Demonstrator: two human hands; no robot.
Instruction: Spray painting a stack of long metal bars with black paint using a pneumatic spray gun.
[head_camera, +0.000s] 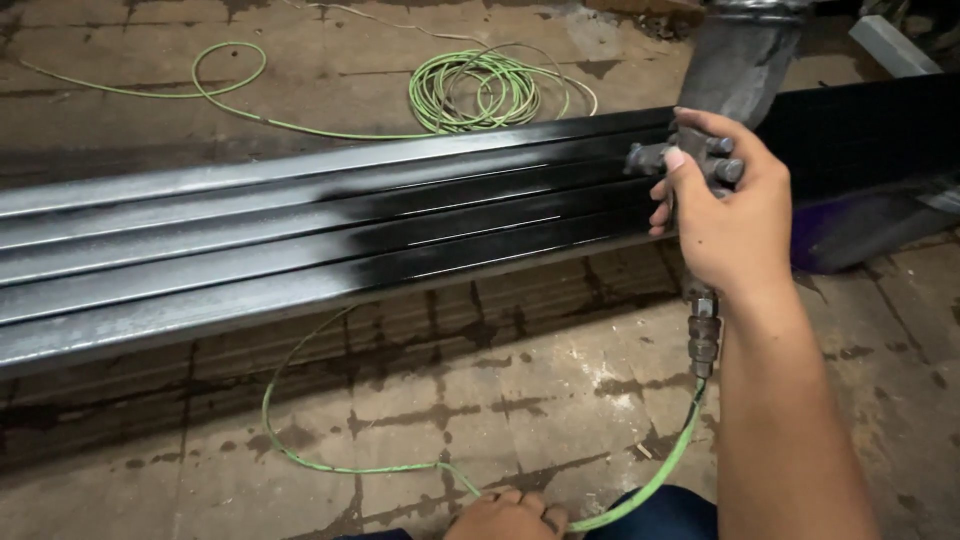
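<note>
Hands: right (735, 215) gripping spray gun (700, 160), cup cropped; left (510, 515) half cut off, pinching green hose (300, 455).

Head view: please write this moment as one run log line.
right hand: grips spray gun | left hand: on green hose | steel bars: black near gun, bare grey at left | floor: stained

Both hands, the right hand (735, 215) and left hand (508, 515), are bare (no gloves), above dark blue trousers (660, 512).
</note>
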